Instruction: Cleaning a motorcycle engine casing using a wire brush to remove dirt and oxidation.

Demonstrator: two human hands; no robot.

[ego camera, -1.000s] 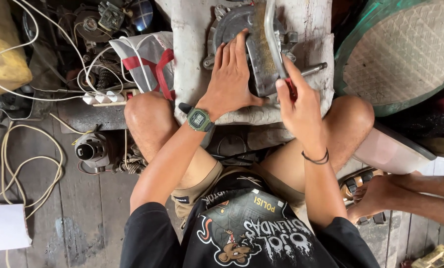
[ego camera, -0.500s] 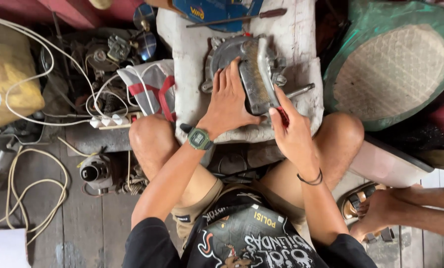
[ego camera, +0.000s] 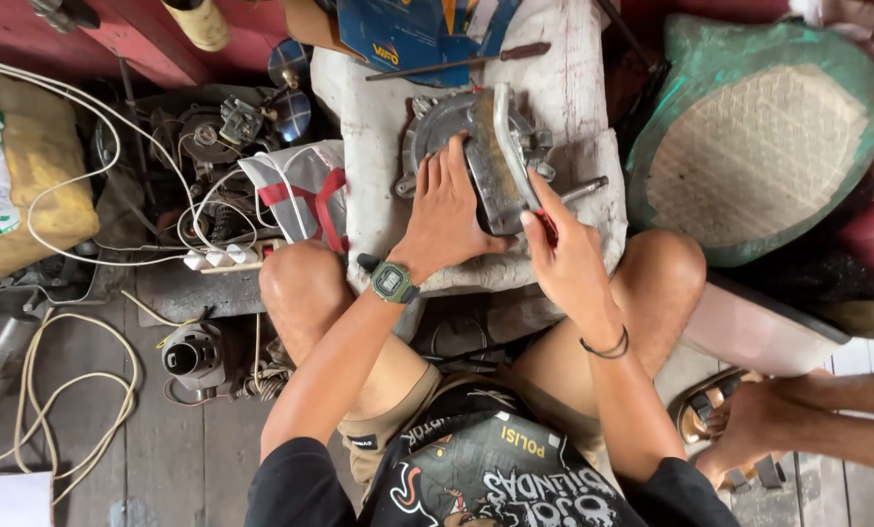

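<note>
My left hand (ego camera: pixel 448 210) lies flat with its fingers spread and pressed on the grey metal engine cover (ego camera: pixel 476 156), palm down, gripping nothing. The cover sits on a worn white block (ego camera: pixel 578 107) that serves as my tabletop, directly ahead of my knees. My right hand (ego camera: pixel 564 256) is just to the right of the left one, its fingers closed on a red-handled tool (ego camera: pixel 546 220), whose tip meets the near right edge of the cover; the tool is mostly hidden by my fingers, so I cannot tell what kind it is. A curved chrome bar (ego camera: pixel 508 132) runs along the cover just beyond my right fingertips. A short metal shaft (ego camera: pixel 585 188) sticks out of the cover to the right of my right hand.

Farther ahead of both hands, on the far part of the block, lies a long screwdriver (ego camera: pixel 461 61) beside a blue cardboard box (ego camera: pixel 407 29). A green digital watch (ego camera: pixel 392 282) sits on my left wrist and a black band (ego camera: pixel 608 346) on my right. To the left of my left hand there is a white and red plastic bag (ego camera: pixel 300 190), a white power strip (ego camera: pixel 224 259) with cables, and a heap of engine parts (ego camera: pixel 212 132). Well to the right of my right hand rests a round green woven tray (ego camera: pixel 754 137). Near my right elbow another person's foot (ego camera: pixel 749 425) rests on a sandal.
</note>
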